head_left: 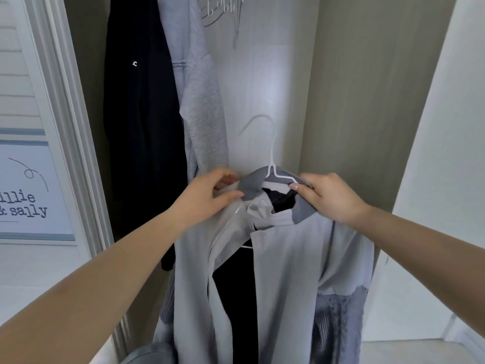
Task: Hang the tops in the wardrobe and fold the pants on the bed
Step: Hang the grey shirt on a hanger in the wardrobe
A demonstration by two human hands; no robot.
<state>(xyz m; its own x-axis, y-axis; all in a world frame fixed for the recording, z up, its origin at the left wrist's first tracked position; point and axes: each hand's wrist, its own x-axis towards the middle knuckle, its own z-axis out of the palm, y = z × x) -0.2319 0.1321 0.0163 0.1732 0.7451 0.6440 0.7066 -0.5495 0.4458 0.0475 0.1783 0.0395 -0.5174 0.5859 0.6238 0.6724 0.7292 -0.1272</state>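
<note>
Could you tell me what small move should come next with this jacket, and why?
Probably lift the hanger up toward the rail. The jacket already sits on it, the left hand pinches the collar and the right hand grips the other shoulder, yet the hook is free, well below the hung clothes. The rail itself is out of view.

Count: hands, 2: left hand (207, 191), right hand (329, 197). Hanger (273, 168), 1, white. Jacket (286, 258) on it, 1. Hanging garments above the grip: black top (141, 114), grey top (199, 101), possibly a third, blurred.
</note>
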